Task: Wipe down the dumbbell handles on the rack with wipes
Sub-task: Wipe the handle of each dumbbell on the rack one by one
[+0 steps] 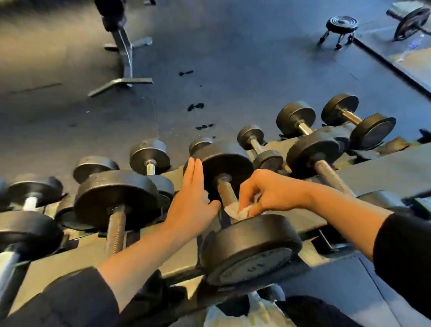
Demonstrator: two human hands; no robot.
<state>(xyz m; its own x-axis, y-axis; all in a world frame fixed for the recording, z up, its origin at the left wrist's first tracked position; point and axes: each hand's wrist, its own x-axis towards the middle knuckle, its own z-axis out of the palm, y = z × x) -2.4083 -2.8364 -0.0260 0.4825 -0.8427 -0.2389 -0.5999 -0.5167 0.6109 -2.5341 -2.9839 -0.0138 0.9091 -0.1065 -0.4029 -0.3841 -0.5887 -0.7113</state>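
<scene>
Right hand (266, 191) pinches crumpled white wipe (238, 209) against knurled steel handle (226, 191) of centre dumbbell on rack (380, 167). Left hand (192, 200) flat, fingers straight, against round black plate (224, 166).

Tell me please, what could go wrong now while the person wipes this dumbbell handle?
1. The left hand lies flat against the dumbbell's far head; if the dumbbell rolls, fingers could get pinched against the neighbouring dumbbell.
2. The right hand pinches only a small crumpled wipe at the handle's near end, so the rest may stay unwiped.
</scene>
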